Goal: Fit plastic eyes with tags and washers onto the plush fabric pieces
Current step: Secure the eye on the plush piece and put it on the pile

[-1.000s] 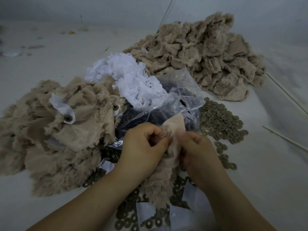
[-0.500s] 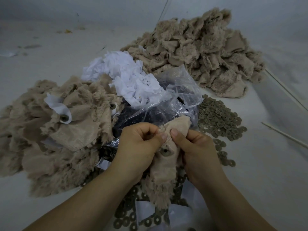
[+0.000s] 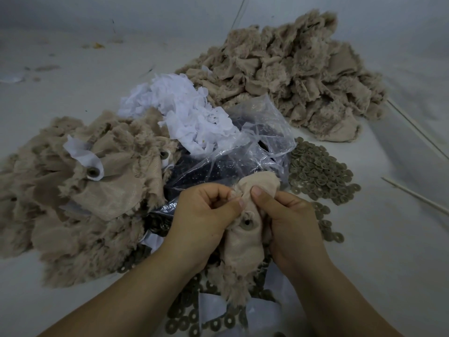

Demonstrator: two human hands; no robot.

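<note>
Seating a washer on the plush piece, lower centre of frame.
Left hand (image 3: 206, 215) and right hand (image 3: 289, 220) are pinching the plush piece (image 3: 243, 242); washer (image 3: 247, 223) wants pressing down square, backing kept taut.

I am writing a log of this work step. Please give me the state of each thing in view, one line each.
Plush piece: held up, backing side showing, washer fitted on it.
Left hand: pinches the piece.
Right hand: pinches the piece.
Plastic bag: open, dark parts inside.
Loose washers: heaped on the table.
White tags: piled loose.
</note>
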